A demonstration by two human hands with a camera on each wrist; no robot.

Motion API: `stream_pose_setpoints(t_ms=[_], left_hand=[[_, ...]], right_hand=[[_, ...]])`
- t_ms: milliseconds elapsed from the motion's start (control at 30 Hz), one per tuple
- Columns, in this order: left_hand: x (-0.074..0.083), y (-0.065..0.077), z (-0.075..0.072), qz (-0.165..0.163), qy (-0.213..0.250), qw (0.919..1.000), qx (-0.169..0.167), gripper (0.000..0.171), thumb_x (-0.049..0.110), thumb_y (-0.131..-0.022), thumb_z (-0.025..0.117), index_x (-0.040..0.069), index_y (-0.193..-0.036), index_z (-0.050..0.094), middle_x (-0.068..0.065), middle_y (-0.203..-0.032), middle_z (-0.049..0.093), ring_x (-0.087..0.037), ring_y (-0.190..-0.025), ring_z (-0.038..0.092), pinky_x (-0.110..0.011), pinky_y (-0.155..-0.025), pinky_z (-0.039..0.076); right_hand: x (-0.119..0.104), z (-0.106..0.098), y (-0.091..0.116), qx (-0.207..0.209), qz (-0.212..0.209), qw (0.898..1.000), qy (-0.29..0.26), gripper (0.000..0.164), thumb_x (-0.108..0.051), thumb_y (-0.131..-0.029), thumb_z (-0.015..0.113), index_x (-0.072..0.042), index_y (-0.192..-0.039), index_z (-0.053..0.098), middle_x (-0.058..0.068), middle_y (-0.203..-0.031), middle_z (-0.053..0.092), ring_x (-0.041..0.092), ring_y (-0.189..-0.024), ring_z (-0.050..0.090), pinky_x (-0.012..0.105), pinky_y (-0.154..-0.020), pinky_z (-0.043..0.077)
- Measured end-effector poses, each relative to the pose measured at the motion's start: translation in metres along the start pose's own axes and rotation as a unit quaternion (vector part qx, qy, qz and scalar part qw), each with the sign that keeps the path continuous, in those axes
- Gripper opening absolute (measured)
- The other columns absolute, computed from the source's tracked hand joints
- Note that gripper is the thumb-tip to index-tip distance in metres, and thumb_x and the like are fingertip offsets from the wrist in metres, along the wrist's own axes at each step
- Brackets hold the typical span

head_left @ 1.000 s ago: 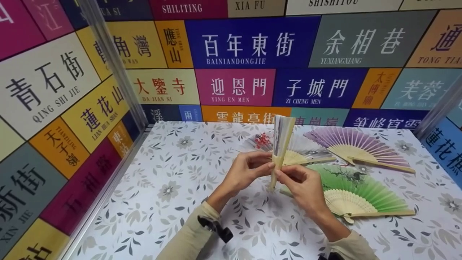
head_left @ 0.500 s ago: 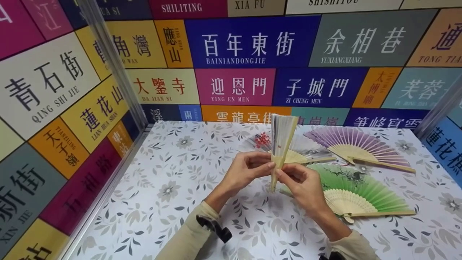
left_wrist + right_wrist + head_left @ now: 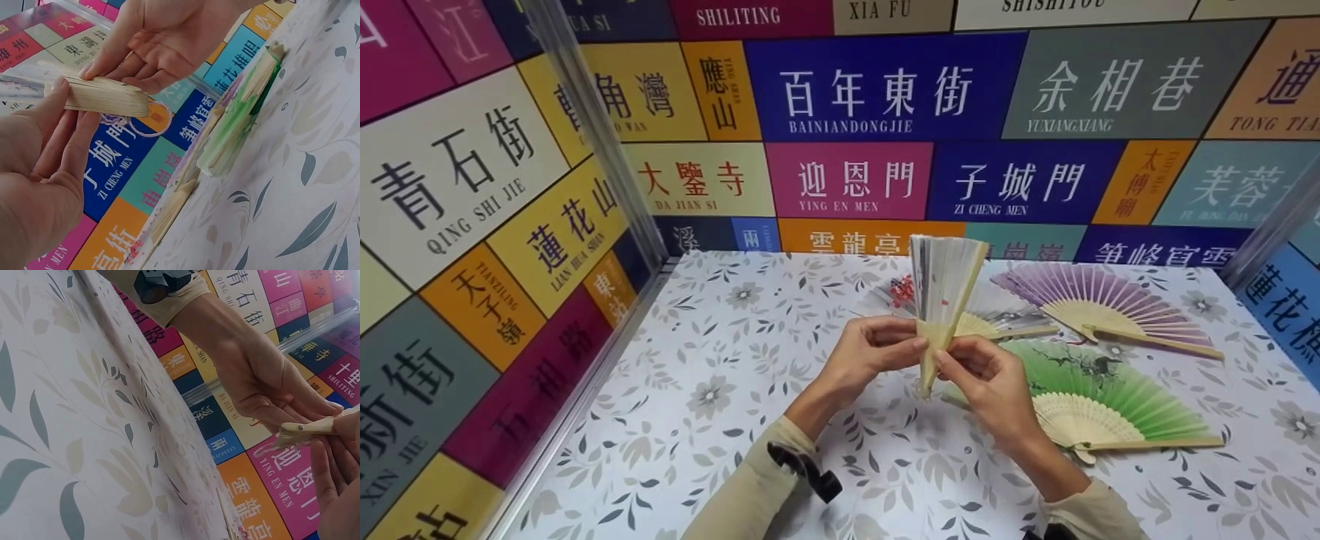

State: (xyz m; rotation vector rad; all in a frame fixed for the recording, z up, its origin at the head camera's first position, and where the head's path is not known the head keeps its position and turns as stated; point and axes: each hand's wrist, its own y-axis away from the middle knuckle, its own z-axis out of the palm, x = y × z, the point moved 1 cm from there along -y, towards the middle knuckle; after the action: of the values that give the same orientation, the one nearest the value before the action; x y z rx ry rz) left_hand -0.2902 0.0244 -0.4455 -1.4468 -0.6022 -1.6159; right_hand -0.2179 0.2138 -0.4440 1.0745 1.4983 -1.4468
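Upright over the table, a partly spread folding fan (image 3: 947, 281) with pale pleats and light wooden ribs is held by both hands. My left hand (image 3: 877, 346) pinches its left side between thumb and fingers. On the other side, my right hand (image 3: 990, 375) pinches the ribs a little lower. The left wrist view shows the fan's stacked ribs (image 3: 107, 98) between the two hands, and a pinkish cord loop (image 3: 152, 126) hangs by the pivot end. In the right wrist view the pivot end (image 3: 298, 430) sticks out between the fingers.
Behind the held fan lies a spread white fan with red blossoms (image 3: 901, 291). A spread purple fan (image 3: 1110, 300) lies at the back right, and a spread green fan (image 3: 1125, 397) in front of it. Sign-printed walls (image 3: 885, 90) border the floral tabletop (image 3: 675, 420).
The held fan's pleats have spread wider, its top left edge moving left and its right edge moving right. Both hands stay nearly in place, still holding it.
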Motion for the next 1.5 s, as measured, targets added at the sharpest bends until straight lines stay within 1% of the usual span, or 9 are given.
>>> stream_pose_setpoints(t_ms=[200, 533, 700, 867, 1067, 1267, 1500], left_hand=[[-0.0008, -0.0005, -0.0012, 0.011, -0.002, 0.9999, 0.0, 0.029, 0.015, -0.088, 0.079, 0.005, -0.115, 0.073, -0.017, -0.108, 0.076, -0.031, -0.098, 0.075, -0.043, -0.089, 0.064], [-0.0035, -0.0015, -0.0023, 0.008, 0.021, 0.9997, 0.012, 0.03, 0.01, -0.086, 0.079, 0.002, -0.114, 0.072, -0.019, -0.105, 0.075, -0.031, -0.095, 0.076, -0.045, -0.089, 0.063], [-0.0034, -0.0018, -0.0013, 0.003, 0.034, 0.9992, 0.023, 0.029, 0.009, -0.086, 0.08, 0.001, -0.113, 0.071, -0.018, -0.103, 0.076, -0.029, -0.093, 0.076, -0.046, -0.089, 0.063], [-0.0033, -0.0018, -0.0009, 0.002, 0.04, 0.9987, 0.031, 0.029, 0.007, -0.086, 0.079, 0.001, -0.112, 0.071, -0.016, -0.101, 0.076, -0.027, -0.092, 0.076, -0.046, -0.089, 0.063], [-0.0031, -0.0016, -0.0005, 0.005, 0.041, 0.9986, 0.032, 0.028, 0.006, -0.085, 0.079, 0.0, -0.111, 0.071, -0.016, -0.1, 0.076, -0.027, -0.091, 0.076, -0.046, -0.088, 0.063], [-0.0023, -0.0014, -0.0006, 0.01, 0.047, 0.9983, 0.033, 0.028, 0.006, -0.085, 0.08, -0.001, -0.111, 0.071, -0.019, -0.103, 0.075, -0.03, -0.094, 0.075, -0.047, -0.088, 0.063], [-0.0007, -0.001, 0.0004, 0.014, 0.043, 0.9984, 0.034, 0.027, 0.008, -0.085, 0.08, 0.0, -0.109, 0.072, -0.021, -0.104, 0.075, -0.032, -0.093, 0.075, -0.047, -0.087, 0.063]], right_hand=[[0.0001, -0.0006, 0.0001, 0.003, 0.0, 1.0, 0.006, 0.026, -0.017, -0.094, 0.073, 0.002, -0.111, 0.068, 0.02, -0.103, 0.073, 0.025, -0.091, 0.074, 0.035, -0.082, 0.065], [0.0015, -0.0009, 0.0007, 0.011, 0.004, 1.0, -0.001, 0.028, -0.017, -0.094, 0.073, 0.004, -0.112, 0.066, 0.019, -0.1, 0.075, 0.024, -0.088, 0.074, 0.035, -0.081, 0.065], [0.0009, 0.0002, 0.001, 0.025, 0.021, 0.999, -0.021, 0.028, -0.016, -0.094, 0.072, 0.006, -0.111, 0.065, 0.021, -0.097, 0.074, 0.025, -0.085, 0.074, 0.036, -0.081, 0.065], [0.0005, 0.0017, 0.0012, 0.043, 0.04, 0.997, -0.04, 0.027, -0.015, -0.092, 0.074, 0.005, -0.109, 0.065, 0.022, -0.095, 0.074, 0.029, -0.083, 0.073, 0.037, -0.081, 0.065], [0.0006, 0.0018, 0.0018, 0.037, 0.045, 0.997, -0.049, 0.027, -0.013, -0.093, 0.072, 0.005, -0.112, 0.064, 0.023, -0.098, 0.074, 0.032, -0.084, 0.073, 0.039, -0.083, 0.065], [0.0017, 0.0019, 0.0021, 0.036, 0.049, 0.996, -0.059, 0.027, -0.013, -0.096, 0.069, 0.006, -0.113, 0.06, 0.023, -0.098, 0.074, 0.034, -0.085, 0.073, 0.039, -0.085, 0.064], [0.002, 0.0015, 0.002, 0.039, 0.054, 0.996, -0.063, 0.026, -0.013, -0.098, 0.066, 0.005, -0.115, 0.059, 0.021, -0.101, 0.075, 0.032, -0.088, 0.073, 0.038, -0.086, 0.064]])
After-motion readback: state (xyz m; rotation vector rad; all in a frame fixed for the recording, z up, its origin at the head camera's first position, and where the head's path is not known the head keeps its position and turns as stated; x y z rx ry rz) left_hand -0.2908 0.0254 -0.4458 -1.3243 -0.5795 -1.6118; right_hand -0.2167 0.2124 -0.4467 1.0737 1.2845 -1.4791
